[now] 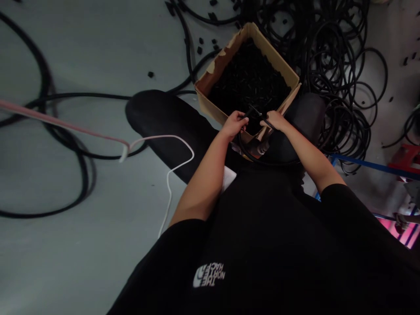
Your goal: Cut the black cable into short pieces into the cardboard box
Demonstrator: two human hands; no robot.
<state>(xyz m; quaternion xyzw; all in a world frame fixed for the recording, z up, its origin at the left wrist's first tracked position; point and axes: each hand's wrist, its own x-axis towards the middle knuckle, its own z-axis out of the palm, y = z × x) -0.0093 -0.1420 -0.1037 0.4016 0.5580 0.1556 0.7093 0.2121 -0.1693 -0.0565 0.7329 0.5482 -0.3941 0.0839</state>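
A cardboard box (215, 107) full of small black pieces stands between my knees. Over its near corner, my left hand (235, 124) is closed on a black hose (251, 110), which loops down below the box. Just to the right, my right hand (274, 120) is wrapped round a pair of dark-handled cutters (261, 115). Their metal jaws are close to the hose between my hands. The exact contact of jaws and hose is too dark to make out.
Coiled black hose (328, 65) is heaped behind and right of the box. Long hose loops (85, 175) lie on the floor at left. A white cable (169, 183) runs beside my left thigh. Small black bits (150, 74) are scattered around. A blue frame (374, 165) stands at right.
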